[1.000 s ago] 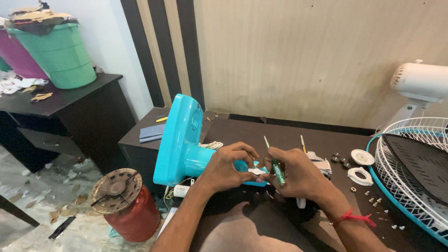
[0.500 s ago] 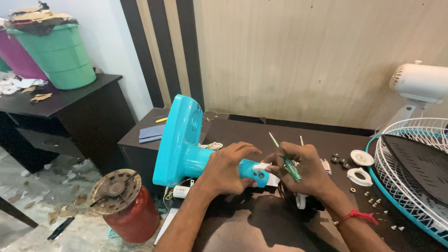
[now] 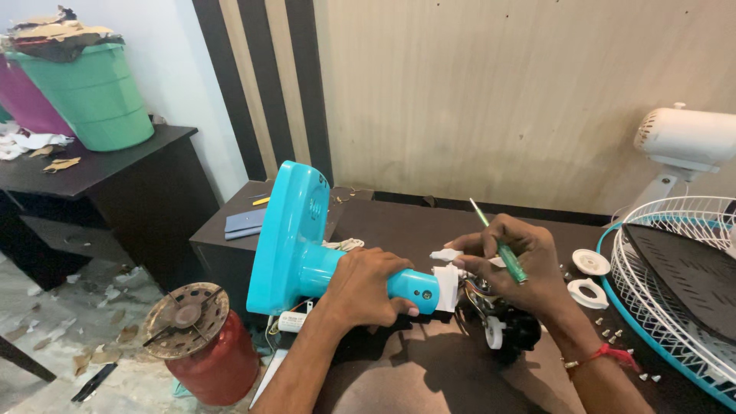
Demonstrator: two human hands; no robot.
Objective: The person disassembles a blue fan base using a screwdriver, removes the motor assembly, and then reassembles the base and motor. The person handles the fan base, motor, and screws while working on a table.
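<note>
left hand (image 3: 373, 287): fingers wrapped around neck of turquoise plastic fan stand (image 3: 307, 241), frame centre | right hand (image 3: 512, 261): pinching small white plastic piece (image 3: 447, 254), green-handled screwdriver (image 3: 500, 249) tucked in fingers | black motor assembly (image 3: 507, 326) just below | dark wooden table (image 3: 399, 222) underneath

fan base (image 3: 307, 245) on table (image 3: 414, 222); fan guard (image 3: 675, 276) right.

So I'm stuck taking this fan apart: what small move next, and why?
Probably bring the green screwdriver tip down to the white part at the stand's end. The right hand holds it tilted away while its fingertips pinch a white piece; the left hand already steadies the turquoise stand.
</note>
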